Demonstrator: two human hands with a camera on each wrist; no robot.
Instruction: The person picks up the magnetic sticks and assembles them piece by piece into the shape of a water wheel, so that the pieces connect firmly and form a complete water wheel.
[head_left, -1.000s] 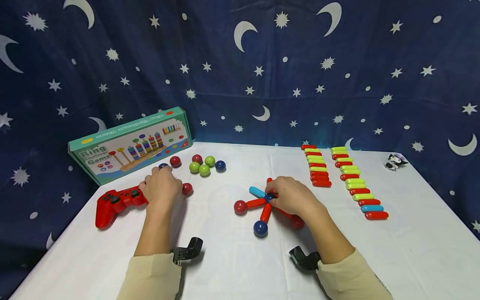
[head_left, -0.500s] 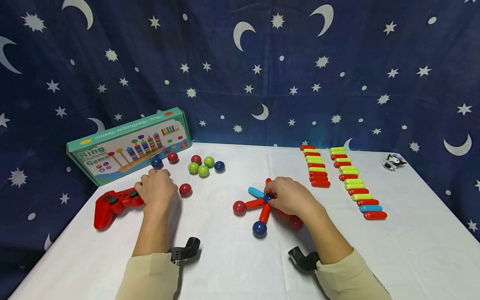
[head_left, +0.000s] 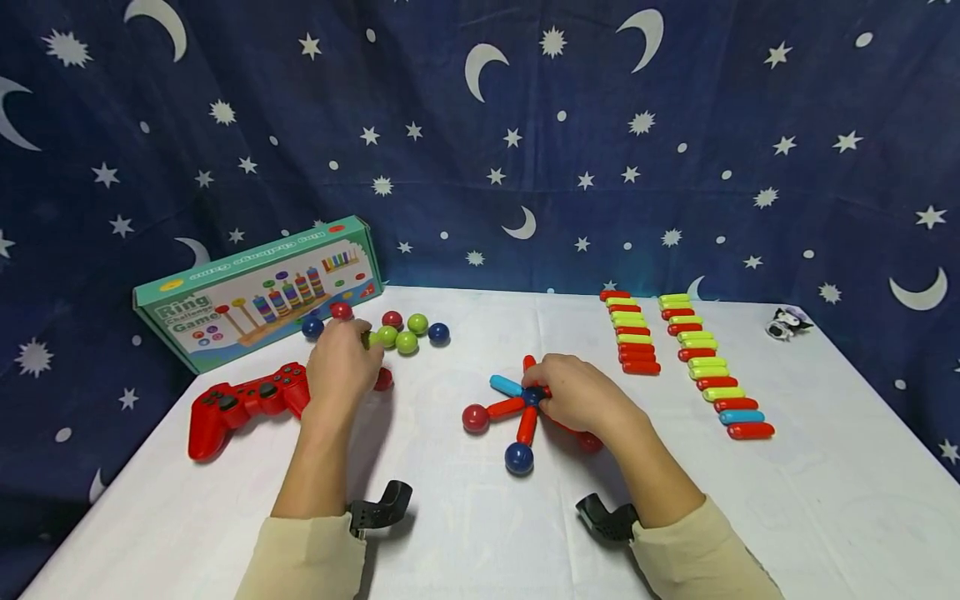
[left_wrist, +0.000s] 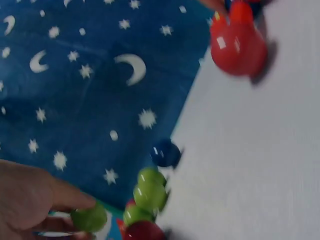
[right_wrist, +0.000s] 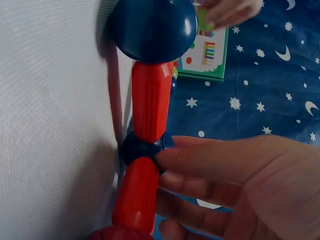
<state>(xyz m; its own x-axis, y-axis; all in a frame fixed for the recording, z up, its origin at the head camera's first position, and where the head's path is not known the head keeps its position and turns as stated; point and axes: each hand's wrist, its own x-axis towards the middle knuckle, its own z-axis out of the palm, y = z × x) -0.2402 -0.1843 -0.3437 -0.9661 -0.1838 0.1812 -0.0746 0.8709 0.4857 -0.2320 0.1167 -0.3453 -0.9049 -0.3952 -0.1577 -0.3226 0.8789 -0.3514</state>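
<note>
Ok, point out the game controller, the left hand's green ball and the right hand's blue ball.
Game controller (head_left: 247, 398), head view: red body's middle.
Green ball (left_wrist: 90, 218), left wrist view: exposed side.
Blue ball (right_wrist: 142, 149), right wrist view: visible middle.

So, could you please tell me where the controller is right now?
In the head view, the red controller lies toward the left, in front of the box and just to the left of the left hand.
</note>
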